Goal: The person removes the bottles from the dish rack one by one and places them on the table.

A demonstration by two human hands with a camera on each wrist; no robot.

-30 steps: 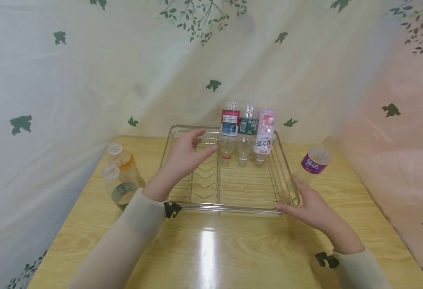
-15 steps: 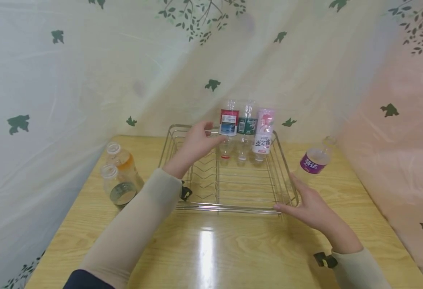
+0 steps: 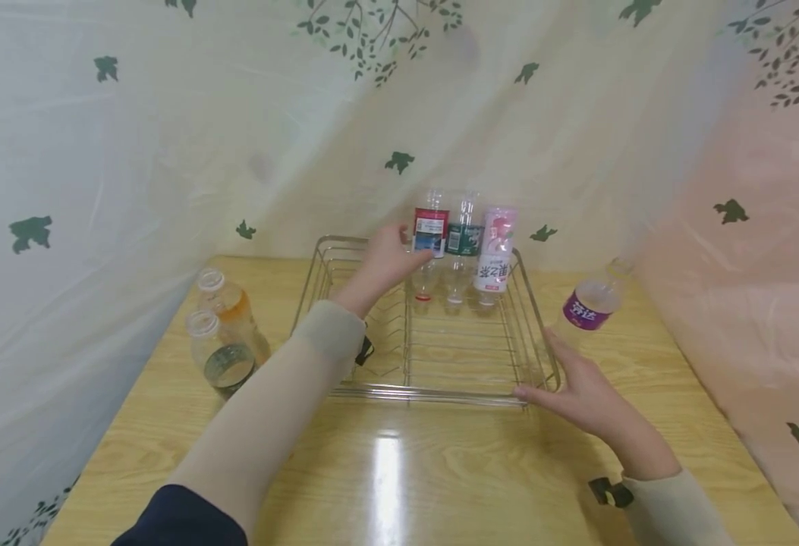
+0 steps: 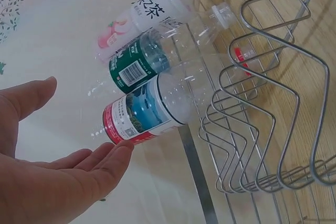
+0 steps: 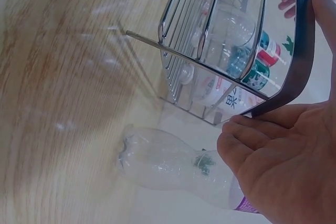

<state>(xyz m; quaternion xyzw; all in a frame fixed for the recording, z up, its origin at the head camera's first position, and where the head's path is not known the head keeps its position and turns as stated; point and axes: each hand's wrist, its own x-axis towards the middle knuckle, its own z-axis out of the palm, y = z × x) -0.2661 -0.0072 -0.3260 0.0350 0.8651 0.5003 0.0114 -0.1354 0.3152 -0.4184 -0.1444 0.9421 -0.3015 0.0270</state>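
A wire dish rack stands on the table. Upside down at its back are a bottle with a red-and-blue label, a bottle with a green label and a pink-and-white bottle. My left hand is at the red-and-blue one, thumb and fingers spread apart. In the left wrist view its fingertips are at the label's lower edge; whether they touch cannot be told. My right hand grips the rack's front right corner, thumb on the rim and fingers outside.
A clear bottle with a purple label stands upright right of the rack. Left of it stand an orange-tinted clear bottle and a clear bottle with a dark band. A patterned curtain hangs behind the table.
My left hand has moved right and farther back, over the rack to the bottle with the red-and-blue label. The right hand stays at the rack's corner.
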